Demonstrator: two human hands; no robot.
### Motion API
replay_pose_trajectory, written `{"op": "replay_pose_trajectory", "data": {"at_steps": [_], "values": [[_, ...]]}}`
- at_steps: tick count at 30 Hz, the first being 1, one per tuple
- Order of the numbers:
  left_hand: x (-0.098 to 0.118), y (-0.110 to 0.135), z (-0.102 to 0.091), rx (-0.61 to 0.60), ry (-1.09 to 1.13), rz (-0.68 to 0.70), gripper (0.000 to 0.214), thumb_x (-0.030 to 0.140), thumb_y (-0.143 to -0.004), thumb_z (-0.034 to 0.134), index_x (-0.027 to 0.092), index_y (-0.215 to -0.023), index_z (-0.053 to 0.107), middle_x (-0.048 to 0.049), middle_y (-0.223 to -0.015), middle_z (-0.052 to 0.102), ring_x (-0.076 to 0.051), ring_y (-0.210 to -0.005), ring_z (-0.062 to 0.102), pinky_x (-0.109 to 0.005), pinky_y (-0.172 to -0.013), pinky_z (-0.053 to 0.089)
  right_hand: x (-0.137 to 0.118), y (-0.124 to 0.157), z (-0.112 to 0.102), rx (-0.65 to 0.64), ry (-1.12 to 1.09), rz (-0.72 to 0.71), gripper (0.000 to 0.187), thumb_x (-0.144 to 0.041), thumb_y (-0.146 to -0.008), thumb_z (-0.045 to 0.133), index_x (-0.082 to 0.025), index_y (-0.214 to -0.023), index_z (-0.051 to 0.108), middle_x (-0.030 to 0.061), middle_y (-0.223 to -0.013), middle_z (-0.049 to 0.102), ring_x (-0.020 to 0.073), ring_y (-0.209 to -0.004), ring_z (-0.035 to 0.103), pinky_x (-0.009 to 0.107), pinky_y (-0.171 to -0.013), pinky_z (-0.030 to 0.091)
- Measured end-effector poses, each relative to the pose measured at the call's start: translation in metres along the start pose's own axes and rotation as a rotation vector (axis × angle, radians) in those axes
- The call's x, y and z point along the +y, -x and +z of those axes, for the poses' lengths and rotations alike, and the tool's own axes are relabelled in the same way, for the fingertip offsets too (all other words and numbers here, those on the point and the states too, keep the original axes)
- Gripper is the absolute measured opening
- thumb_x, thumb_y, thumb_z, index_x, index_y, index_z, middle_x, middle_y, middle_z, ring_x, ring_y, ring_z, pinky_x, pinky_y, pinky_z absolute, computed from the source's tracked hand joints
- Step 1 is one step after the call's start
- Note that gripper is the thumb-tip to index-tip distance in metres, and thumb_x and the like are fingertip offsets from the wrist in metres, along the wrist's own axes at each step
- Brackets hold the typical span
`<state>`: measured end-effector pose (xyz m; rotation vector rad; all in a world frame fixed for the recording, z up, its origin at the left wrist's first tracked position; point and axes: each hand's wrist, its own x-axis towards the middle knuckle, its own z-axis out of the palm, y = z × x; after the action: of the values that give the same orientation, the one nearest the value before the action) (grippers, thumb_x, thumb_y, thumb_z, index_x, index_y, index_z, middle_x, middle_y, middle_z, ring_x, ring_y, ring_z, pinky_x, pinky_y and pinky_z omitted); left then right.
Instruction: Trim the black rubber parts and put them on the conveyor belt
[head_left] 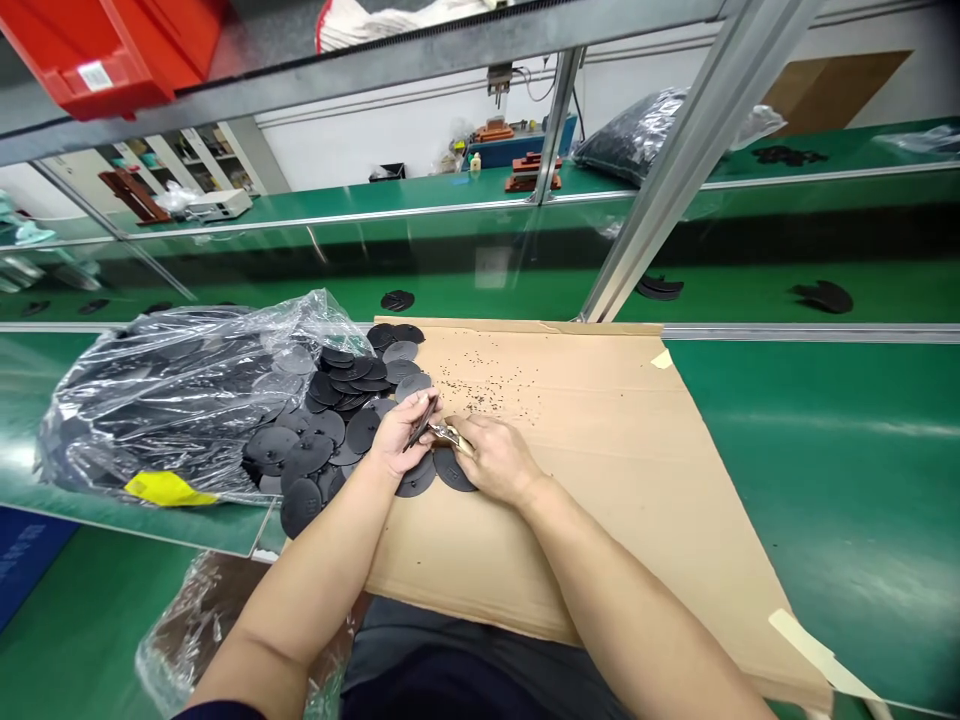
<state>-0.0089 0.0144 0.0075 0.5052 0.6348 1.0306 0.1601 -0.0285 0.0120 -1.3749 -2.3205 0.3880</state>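
Note:
A thin black disc (421, 424) is pinched nearly edge-on in my left hand (397, 436). My right hand (501, 458) is closed around a small pair of nippers (450, 435) with metal jaws and pale handles. The jaws meet the edge of the disc; my fingers partly hide the contact. Just below my hands, more black discs (453, 470) lie flat on a cardboard sheet (600, 490). Tiny black scraps (484, 395) are scattered over the cardboard beyond my right hand. To the left, a loose heap of black discs (307, 452) spills from a clear plastic bag (172, 390).
A yellow piece (169, 488) lies by the bag on the green bench (840, 440). Behind the cardboard runs a green belt (517, 290) carrying black parts. A slanted metal post (660, 200) rises at the right. Overhead, a shelf holds a red bin (120, 60).

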Motion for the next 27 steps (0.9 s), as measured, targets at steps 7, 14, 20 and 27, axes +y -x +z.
{"op": "replay_pose_trajectory", "data": {"at_steps": [7,14,20,27], "values": [[0.0,0.0,0.001,0.058,-0.064,0.014,0.019,0.017,-0.07,0.072,0.013,-0.087,0.064,-0.0022,-0.071,0.059,-0.007,-0.051,0.05,-0.012,-0.033,0.03,-0.002,0.0,-0.006,-0.061,-0.001,0.019,0.031,-0.019,-0.083,0.047,-0.022,-0.111,0.06,0.0054,-0.093,0.066,0.0182,-0.086,0.06,0.025,-0.076,0.041],[-0.002,-0.001,0.001,0.099,-0.113,0.038,0.024,0.018,-0.066,0.076,0.013,-0.086,0.063,-0.0016,-0.068,0.061,-0.006,-0.048,0.05,-0.013,-0.036,0.034,-0.003,-0.001,-0.017,-0.146,0.037,0.027,0.033,-0.014,-0.079,0.048,-0.023,-0.107,0.062,0.0044,-0.094,0.067,0.0178,-0.087,0.06,0.025,-0.071,0.038],[-0.005,-0.003,-0.001,0.183,-0.143,0.026,0.027,0.018,-0.064,0.078,0.013,-0.087,0.064,-0.0024,-0.067,0.063,-0.008,-0.049,0.054,-0.014,-0.038,0.037,-0.006,-0.001,-0.022,-0.173,0.114,0.057,0.025,-0.016,-0.081,0.045,-0.023,-0.097,0.063,0.0038,-0.093,0.068,0.0181,-0.082,0.061,0.026,-0.066,0.036],[-0.004,-0.004,0.003,0.155,-0.143,0.029,0.029,0.02,-0.063,0.078,0.013,-0.088,0.064,-0.0012,-0.068,0.062,-0.007,-0.048,0.051,-0.013,-0.033,0.031,-0.003,-0.001,-0.016,-0.143,0.109,0.06,0.025,-0.018,-0.082,0.046,-0.024,-0.1,0.062,0.0038,-0.096,0.068,0.0195,-0.085,0.062,0.027,-0.067,0.037]]}}
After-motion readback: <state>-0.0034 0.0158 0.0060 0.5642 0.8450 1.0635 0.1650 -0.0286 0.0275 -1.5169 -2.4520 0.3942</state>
